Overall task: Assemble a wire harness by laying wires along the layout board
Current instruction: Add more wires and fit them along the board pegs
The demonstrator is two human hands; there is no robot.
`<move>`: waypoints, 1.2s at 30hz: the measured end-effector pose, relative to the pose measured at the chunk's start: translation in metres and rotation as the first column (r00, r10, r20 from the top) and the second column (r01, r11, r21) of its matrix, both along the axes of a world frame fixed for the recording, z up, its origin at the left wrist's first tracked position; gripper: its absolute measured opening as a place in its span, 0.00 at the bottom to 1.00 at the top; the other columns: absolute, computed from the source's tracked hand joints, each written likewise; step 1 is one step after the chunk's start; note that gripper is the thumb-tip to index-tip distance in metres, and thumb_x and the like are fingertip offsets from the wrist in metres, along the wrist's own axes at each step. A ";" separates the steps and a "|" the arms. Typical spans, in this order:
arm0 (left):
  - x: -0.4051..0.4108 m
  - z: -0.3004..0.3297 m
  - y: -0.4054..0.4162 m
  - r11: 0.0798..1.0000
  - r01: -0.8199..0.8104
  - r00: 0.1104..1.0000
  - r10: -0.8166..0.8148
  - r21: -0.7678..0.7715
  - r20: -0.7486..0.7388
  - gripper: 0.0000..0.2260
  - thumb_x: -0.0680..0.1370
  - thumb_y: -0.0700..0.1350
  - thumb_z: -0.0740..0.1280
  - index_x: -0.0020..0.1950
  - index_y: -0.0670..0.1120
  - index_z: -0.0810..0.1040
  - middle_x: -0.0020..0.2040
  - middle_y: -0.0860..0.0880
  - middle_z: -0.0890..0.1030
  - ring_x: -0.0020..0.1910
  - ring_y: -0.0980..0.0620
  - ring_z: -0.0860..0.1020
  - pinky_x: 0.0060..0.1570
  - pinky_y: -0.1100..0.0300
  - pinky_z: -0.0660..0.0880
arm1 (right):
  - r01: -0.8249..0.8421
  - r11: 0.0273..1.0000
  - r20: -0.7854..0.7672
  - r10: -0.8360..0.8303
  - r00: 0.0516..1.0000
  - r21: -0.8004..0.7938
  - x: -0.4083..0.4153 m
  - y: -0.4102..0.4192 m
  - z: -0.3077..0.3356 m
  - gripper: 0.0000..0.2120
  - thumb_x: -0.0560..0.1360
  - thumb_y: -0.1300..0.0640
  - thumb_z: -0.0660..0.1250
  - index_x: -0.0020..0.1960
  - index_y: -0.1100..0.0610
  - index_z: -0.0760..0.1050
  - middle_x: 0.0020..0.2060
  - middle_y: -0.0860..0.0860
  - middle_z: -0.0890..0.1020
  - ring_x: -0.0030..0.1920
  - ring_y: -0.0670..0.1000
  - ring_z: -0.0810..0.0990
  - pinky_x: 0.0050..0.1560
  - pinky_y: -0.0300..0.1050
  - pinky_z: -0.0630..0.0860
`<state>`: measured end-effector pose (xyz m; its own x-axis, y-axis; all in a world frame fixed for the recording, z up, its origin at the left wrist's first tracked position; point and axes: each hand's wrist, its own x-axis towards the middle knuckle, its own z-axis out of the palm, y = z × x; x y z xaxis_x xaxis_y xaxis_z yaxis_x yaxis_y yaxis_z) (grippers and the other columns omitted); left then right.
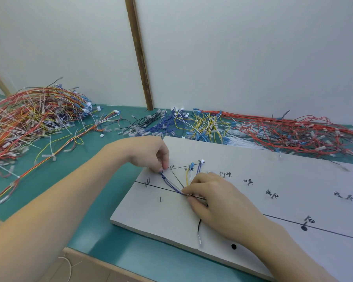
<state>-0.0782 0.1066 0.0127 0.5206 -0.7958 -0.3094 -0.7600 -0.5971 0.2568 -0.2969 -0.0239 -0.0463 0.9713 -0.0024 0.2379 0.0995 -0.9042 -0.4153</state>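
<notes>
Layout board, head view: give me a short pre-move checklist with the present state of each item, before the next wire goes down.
1. Left hand pinches the blue wire end near a peg: ok.
2. Right hand presses the wires at the junction: ok.
3. Yellow wire and white wire fan up to their connectors: ok.
4. Blue wire hooked round its peg: cannot tell.
5. Black wire routed: not ok, it dangles over the layout board edge.

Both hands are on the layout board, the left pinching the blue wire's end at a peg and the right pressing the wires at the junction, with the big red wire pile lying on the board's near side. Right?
Not quite. The head view shows the red wire pile beyond the layout board's far edge, by the wall. The rest holds: left hand pinches the blue wire, right hand presses at the junction.
</notes>
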 end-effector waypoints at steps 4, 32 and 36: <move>-0.008 -0.001 0.011 0.998 0.006 0.998 -0.001 -0.067 0.064 0.07 0.74 0.43 0.72 0.43 0.55 0.86 0.37 0.56 0.84 0.36 0.59 0.79 0.37 0.64 0.76 | 0.000 1.000 -0.004 0.000 1.000 0.008 0.000 0.000 -0.001 0.14 0.82 0.53 0.61 0.63 0.45 0.81 0.50 0.42 0.77 0.55 0.46 0.72 0.55 0.44 0.73; -0.008 -0.025 0.038 0.963 0.068 0.982 -0.018 -0.260 0.190 0.07 0.78 0.43 0.72 0.49 0.55 0.86 0.45 0.61 0.83 0.44 0.70 0.77 0.40 0.75 0.70 | -0.001 1.000 -0.022 0.001 1.000 0.002 0.000 0.001 -0.004 0.14 0.83 0.51 0.61 0.63 0.43 0.81 0.52 0.43 0.74 0.55 0.47 0.70 0.55 0.45 0.73; -0.005 -0.029 0.039 0.951 0.127 0.962 -0.048 -0.282 0.269 0.07 0.79 0.43 0.72 0.50 0.55 0.86 0.46 0.61 0.83 0.46 0.75 0.72 0.41 0.74 0.67 | 0.002 1.000 -0.021 -0.002 1.000 -0.004 -0.001 0.001 -0.003 0.13 0.82 0.51 0.61 0.62 0.44 0.82 0.51 0.43 0.73 0.55 0.47 0.70 0.54 0.46 0.73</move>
<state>-0.0831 0.1456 -0.0167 0.4748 -0.8764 0.0799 -0.8689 -0.4525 0.2004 -0.2978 -0.0232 -0.0494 0.9761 -0.0036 0.2173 0.0888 -0.9061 -0.4137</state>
